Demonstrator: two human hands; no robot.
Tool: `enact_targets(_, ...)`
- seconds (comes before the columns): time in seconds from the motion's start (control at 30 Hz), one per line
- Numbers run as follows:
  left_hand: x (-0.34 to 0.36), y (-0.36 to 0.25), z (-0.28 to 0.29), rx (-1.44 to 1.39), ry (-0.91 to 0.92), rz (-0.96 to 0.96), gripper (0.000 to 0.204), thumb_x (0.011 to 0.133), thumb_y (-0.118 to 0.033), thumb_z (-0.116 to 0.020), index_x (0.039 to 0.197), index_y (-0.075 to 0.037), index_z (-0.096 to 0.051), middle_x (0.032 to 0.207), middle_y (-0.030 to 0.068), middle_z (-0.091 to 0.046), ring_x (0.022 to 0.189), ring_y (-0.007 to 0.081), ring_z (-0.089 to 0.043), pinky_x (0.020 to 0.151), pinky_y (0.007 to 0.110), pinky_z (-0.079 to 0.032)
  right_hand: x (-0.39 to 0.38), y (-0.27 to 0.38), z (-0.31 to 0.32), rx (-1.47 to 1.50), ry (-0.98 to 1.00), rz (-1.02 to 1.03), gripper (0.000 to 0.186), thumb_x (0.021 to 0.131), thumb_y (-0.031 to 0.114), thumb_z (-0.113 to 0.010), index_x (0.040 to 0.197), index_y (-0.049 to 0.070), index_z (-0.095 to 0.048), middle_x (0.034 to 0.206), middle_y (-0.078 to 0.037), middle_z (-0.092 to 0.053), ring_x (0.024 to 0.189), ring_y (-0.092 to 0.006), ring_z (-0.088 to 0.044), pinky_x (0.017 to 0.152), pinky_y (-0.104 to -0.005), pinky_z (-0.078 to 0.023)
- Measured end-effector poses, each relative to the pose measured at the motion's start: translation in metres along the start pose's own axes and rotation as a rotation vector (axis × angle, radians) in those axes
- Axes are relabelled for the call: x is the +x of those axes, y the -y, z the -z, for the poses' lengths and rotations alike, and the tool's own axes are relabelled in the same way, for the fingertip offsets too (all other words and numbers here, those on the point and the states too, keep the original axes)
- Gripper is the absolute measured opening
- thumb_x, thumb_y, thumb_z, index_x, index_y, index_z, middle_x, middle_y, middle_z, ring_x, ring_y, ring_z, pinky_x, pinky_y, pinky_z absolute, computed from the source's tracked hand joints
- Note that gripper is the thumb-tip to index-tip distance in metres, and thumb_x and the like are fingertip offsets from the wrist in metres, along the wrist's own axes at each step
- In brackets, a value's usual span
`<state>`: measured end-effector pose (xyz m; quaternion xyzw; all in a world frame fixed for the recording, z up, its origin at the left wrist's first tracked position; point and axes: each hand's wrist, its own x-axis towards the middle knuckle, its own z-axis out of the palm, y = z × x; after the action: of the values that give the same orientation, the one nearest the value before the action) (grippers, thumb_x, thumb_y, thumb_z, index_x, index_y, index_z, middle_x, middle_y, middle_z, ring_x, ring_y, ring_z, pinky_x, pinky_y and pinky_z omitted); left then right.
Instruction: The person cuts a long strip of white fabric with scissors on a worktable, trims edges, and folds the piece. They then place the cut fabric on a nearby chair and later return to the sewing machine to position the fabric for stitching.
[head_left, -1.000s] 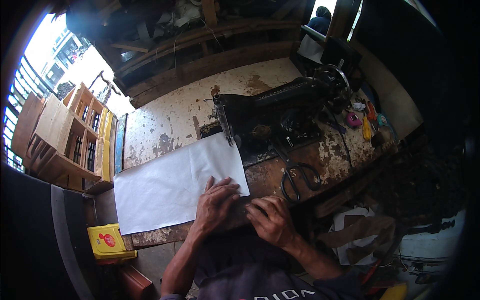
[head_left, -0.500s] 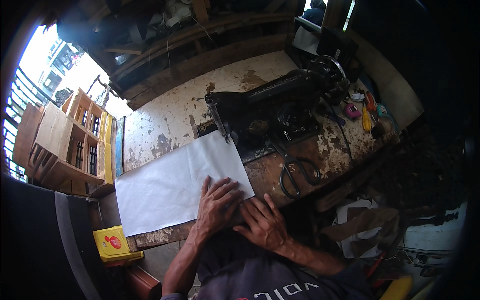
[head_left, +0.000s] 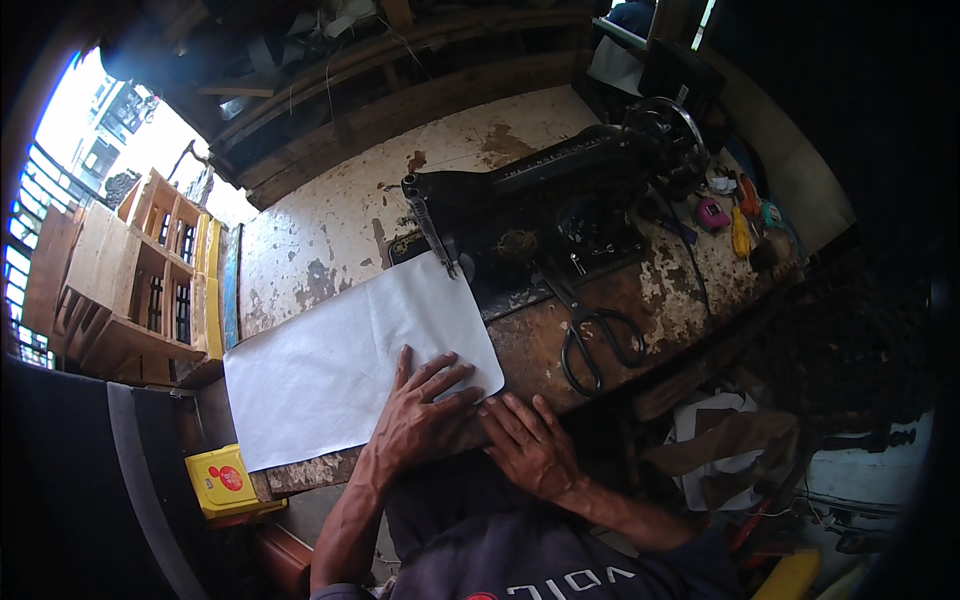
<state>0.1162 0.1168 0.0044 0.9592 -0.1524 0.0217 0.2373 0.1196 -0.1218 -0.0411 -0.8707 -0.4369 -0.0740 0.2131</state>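
A white rectangular piece of cloth (head_left: 310, 370) lies on the worn sewing table, its far right corner at the needle end of a black sewing machine (head_left: 540, 210). My left hand (head_left: 425, 410) rests on the cloth's near right part, open, with fingers spread. Beside it, my right hand (head_left: 530, 445) lies at the table's near edge, fingers stretched out and the fingertips close to the cloth's near right corner. Whether they touch the cloth I cannot tell. Black-handled scissors (head_left: 592, 340) lie to the right, in front of the machine.
Small tools and a pink tape measure (head_left: 711, 214) lie at the table's right end. A wooden rack (head_left: 150, 270) stands at the left, above a yellow box (head_left: 222, 480) beside the table's near left corner. Brown and white fabric (head_left: 725, 450) hangs or lies below right.
My left hand has slid slightly left and toward me, its fingers spreading wider. The cloth's near right corner now looks rounder. My right hand has barely moved.
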Motion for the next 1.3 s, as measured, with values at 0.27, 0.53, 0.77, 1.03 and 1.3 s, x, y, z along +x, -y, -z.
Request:
enact_targets(0.27, -0.002, 0.011, -0.023, 0.088, -0.079, -0.080, 0.033, 0.080, -0.021, -0.075, 0.111, -0.011, -0.072, 0.128, 0.0048, -0.066, 0.139, 0.0247, -0.054, 0.125, 0.071, -0.016, -0.001, -0.002, -0.002, -0.058, 0.002, 0.038, 0.050, 0.099, 0.029, -0.065, 0.145, 0.010, -0.059, 0.155, -0.008, -0.052, 0.148, -0.0259, -0.042, 0.124, -0.0478, -0.030)
enact_targets(0.53, 0.001, 0.003, -0.015, 0.035, -0.056, -0.086, 0.037, 0.081, -0.023, -0.077, 0.117, -0.017, -0.073, 0.124, 0.0041, -0.064, 0.132, 0.0241, -0.057, 0.123, 0.063, -0.026, -0.003, -0.006, -0.006, -0.111, 0.013, 0.062, 0.049, 0.099, 0.026, -0.063, 0.145, 0.011, -0.059, 0.155, -0.007, -0.052, 0.148, -0.0257, -0.042, 0.125, -0.0480, -0.027)
enact_targets(0.77, 0.005, 0.000, -0.005, 0.005, -0.076, -0.095, 0.039, 0.079, -0.020, -0.081, 0.118, -0.020, -0.078, 0.120, 0.0049, -0.066, 0.126, 0.0249, -0.060, 0.119, 0.060, -0.032, -0.002, -0.004, 0.004, 0.002, -0.049, 0.034, 0.048, 0.098, 0.026, -0.067, 0.142, 0.008, -0.062, 0.151, -0.009, -0.055, 0.145, -0.0269, -0.046, 0.123, -0.0494, -0.033)
enact_targets(1.03, 0.003, 0.001, -0.003, -0.001, -0.025, -0.097, 0.041, 0.080, -0.021, -0.079, 0.120, -0.021, -0.078, 0.124, 0.0064, -0.064, 0.130, 0.0257, -0.058, 0.121, 0.061, -0.030, 0.015, -0.022, 0.020, 0.016, -0.075, 0.026, 0.057, 0.097, 0.042, -0.071, 0.140, 0.006, -0.062, 0.147, -0.011, -0.056, 0.138, -0.0305, -0.050, 0.114, -0.0509, -0.041)
enact_targets(1.3, -0.003, 0.011, 0.005, 0.012, 0.127, -0.121, 0.049, 0.090, -0.031, -0.073, 0.138, -0.024, -0.069, 0.151, 0.0067, -0.056, 0.142, 0.0282, -0.050, 0.126, 0.060, -0.024, 0.016, -0.032, 0.021, -0.091, 0.011, 0.051, 0.062, 0.102, 0.055, -0.059, 0.143, 0.009, -0.063, 0.152, -0.005, -0.054, 0.141, -0.0257, -0.046, 0.116, -0.0478, -0.040)
